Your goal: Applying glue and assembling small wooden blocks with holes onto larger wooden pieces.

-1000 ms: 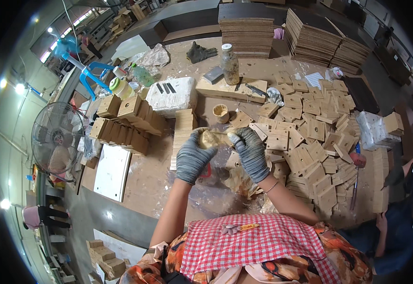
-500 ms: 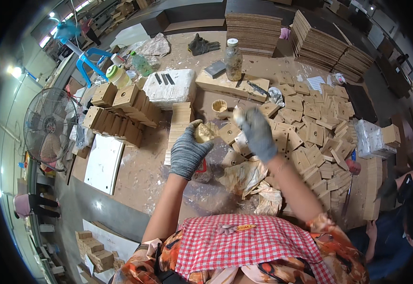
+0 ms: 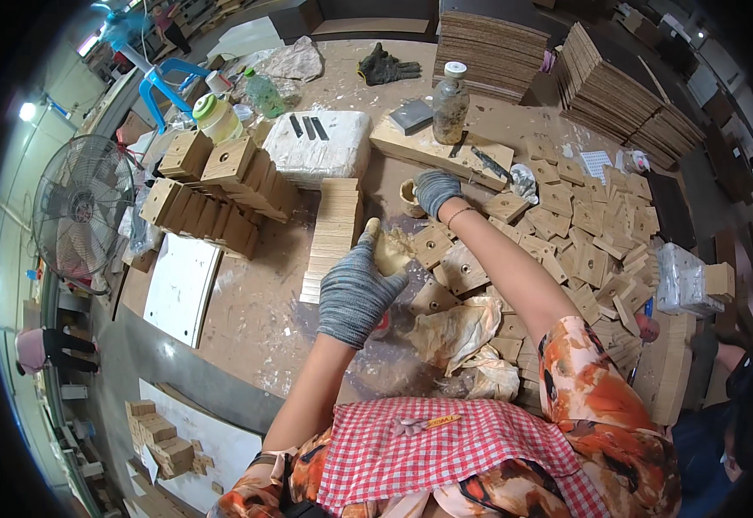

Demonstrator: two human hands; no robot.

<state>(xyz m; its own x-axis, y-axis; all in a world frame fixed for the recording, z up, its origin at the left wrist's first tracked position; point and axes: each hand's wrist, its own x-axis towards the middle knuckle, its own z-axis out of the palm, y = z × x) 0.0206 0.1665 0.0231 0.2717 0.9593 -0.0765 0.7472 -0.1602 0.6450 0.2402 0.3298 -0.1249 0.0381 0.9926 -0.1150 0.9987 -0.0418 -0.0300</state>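
My left hand [image 3: 361,292], in a grey knitted glove, curls around a lump of yellowish paste [image 3: 393,250], its thumb raised along one side. My right hand [image 3: 438,192], gloved alike, reaches forward to a small paste-smeared cup [image 3: 410,198] and meets its right rim. The fingers there are bent, and their tips and anything in them are hidden. Left of the lump stands a row of stacked wooden pieces [image 3: 332,242]. To its right lie drilled wooden blocks [image 3: 433,245] and a crumpled stained cloth [image 3: 456,332].
A big heap of wooden blocks [image 3: 579,246] covers the right side. Behind the cup are a wooden board [image 3: 441,155] and a capped jar [image 3: 451,108]. Stacked blocks [image 3: 221,186], a wrapped white package [image 3: 318,148] and a fan [image 3: 83,211] stand left. Another person [image 3: 726,432] is at far right.
My right hand has moved forward and left from above the blocks to the cup. My left hand keeps the paste lump and has come slightly nearer. The view has shifted a little.
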